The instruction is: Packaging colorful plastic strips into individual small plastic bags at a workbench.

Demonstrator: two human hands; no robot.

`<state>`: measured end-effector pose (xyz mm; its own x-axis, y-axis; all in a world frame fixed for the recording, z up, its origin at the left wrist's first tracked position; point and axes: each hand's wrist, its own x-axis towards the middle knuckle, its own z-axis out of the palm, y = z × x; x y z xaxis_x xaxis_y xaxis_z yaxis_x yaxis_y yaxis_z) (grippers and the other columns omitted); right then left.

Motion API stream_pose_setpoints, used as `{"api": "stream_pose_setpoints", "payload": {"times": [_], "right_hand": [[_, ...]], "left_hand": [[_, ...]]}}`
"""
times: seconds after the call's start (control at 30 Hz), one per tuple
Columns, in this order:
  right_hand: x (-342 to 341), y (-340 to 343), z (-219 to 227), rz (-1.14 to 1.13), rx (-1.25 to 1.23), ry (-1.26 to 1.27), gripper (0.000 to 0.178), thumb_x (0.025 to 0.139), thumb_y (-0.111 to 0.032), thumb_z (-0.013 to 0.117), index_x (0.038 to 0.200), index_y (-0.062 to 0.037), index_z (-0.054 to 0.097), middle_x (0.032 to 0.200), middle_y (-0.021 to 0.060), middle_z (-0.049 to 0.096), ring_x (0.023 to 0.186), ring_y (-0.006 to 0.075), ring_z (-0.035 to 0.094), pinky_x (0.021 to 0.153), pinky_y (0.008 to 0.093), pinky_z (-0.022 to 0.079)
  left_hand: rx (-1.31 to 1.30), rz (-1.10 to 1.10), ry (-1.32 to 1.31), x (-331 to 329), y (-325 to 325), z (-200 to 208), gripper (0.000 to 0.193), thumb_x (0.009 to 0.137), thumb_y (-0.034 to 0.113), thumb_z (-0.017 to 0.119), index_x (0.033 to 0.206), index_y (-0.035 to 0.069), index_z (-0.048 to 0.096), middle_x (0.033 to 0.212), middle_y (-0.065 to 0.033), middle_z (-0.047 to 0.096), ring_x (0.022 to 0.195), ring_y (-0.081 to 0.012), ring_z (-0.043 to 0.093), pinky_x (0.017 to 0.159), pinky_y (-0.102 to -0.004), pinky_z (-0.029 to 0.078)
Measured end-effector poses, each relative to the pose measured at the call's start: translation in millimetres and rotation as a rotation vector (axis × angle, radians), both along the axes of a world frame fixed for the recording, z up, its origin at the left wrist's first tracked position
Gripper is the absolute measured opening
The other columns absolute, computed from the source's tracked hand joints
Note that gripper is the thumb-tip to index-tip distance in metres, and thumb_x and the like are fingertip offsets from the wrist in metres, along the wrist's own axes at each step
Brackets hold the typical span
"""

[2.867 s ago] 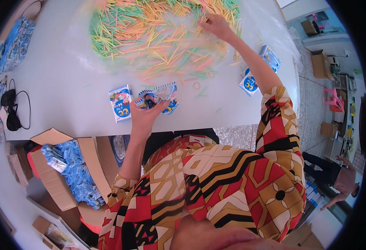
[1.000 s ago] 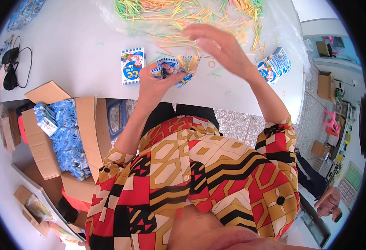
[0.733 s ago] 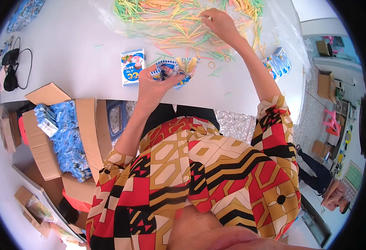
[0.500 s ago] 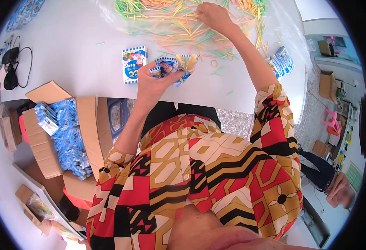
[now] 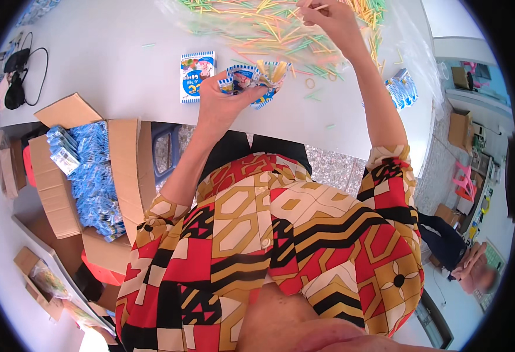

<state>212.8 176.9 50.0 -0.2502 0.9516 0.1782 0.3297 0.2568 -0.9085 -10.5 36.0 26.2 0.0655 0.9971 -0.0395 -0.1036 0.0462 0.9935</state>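
My left hand (image 5: 225,102) is closed around opened blue-and-white printed packets (image 5: 269,97), with pale yellow sticks showing in the right-hand one. Over the far part of the table, my right hand (image 5: 335,24) pinches a thin pale stick (image 5: 322,7); whether more are in its fingers cannot be told. Beneath and around that hand spreads a loose heap of thin green, yellow, orange and pink sticks (image 5: 257,26) on clear plastic sheeting. A flat blue-and-white printed packet (image 5: 190,82) lies just left of my left hand.
Another blue-and-white packet (image 5: 404,88) lies by my right forearm. Rubber bands (image 5: 310,83) and stray sticks dot the grey-white table (image 5: 122,76). At left stands an open carton (image 5: 125,176) full of blue packets, and a black strapped item (image 5: 15,88). A person (image 5: 445,240) is at far right.
My right hand has shifted right over the heap and now shows a stick between its fingers. The left hand keeps its hold on the packets. The whole view has shifted slightly.
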Motion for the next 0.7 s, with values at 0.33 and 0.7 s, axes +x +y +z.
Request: {"api": "stream_pose_setpoints", "payload": {"times": [0.33, 0.7], "right_hand": [[-20, -79, 52, 0.33, -0.104, 0.183, 0.01, 0.085, -0.01, 0.062, 0.093, -0.0042, 0.066, 0.088, 0.0006, 0.065, 0.07, 0.0067, 0.058, 0.06, 0.0219, 0.045], [-31, -85, 46, 0.39, 0.114, -0.069, 0.016, 0.084, -0.008, 0.062, 0.1, -0.0097, 0.065, 0.096, -0.0007, 0.062, 0.077, 0.0039, 0.054, 0.059, 0.0177, 0.041]], "left_hand": [[-0.001, -0.013, 0.068, 1, 3, -4, 0.017, 0.073, 0.007, 0.074, 0.087, -0.002, 0.069, 0.073, -0.002, 0.066, 0.065, -0.0033, 0.057, 0.06, -0.0187, 0.046], [0.004, -0.001, -0.009, 2, 3, 5, 0.019, 0.073, 0.007, 0.075, 0.088, -0.002, 0.068, 0.078, -0.0038, 0.068, 0.068, -0.0049, 0.059, 0.063, -0.0197, 0.049]]}}
